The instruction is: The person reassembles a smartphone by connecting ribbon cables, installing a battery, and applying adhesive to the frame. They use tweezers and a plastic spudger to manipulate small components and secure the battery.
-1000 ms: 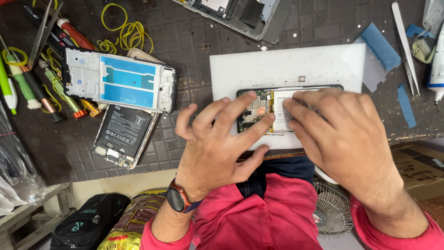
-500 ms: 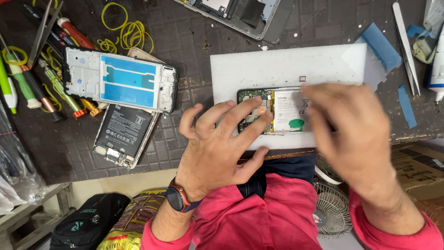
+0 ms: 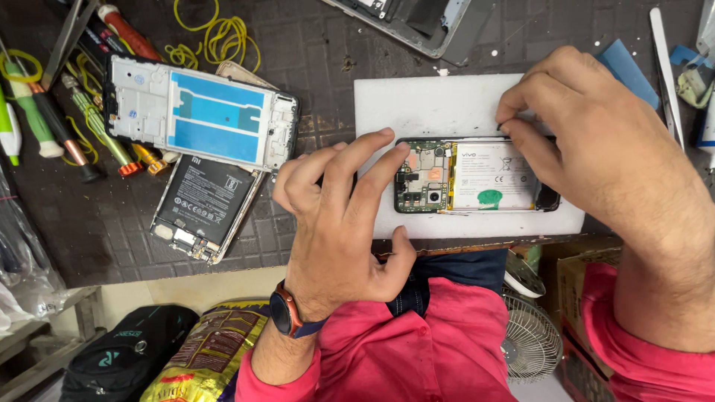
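opened phone point(image 3: 477, 176) long axis left-right, board end left | left hand point(image 3: 339, 216) steadies, fingers spread | right hand point(image 3: 588, 149) pinches top edge

dark gridded bench mat point(image 3: 313, 67), white board point(image 3: 439, 108) at 3 o'clock, phone frame point(image 3: 197, 112) and screwdrivers point(image 3: 45, 123) at 9, yellow rubber bands point(image 3: 220, 37) at 11

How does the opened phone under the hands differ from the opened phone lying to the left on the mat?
The opened phone on the white board has a white battery; the phone on the mat has a black one. The first lies level, the second tilted and partly under a white frame. The left hand and right hand touch only the first. Both show bare insides.
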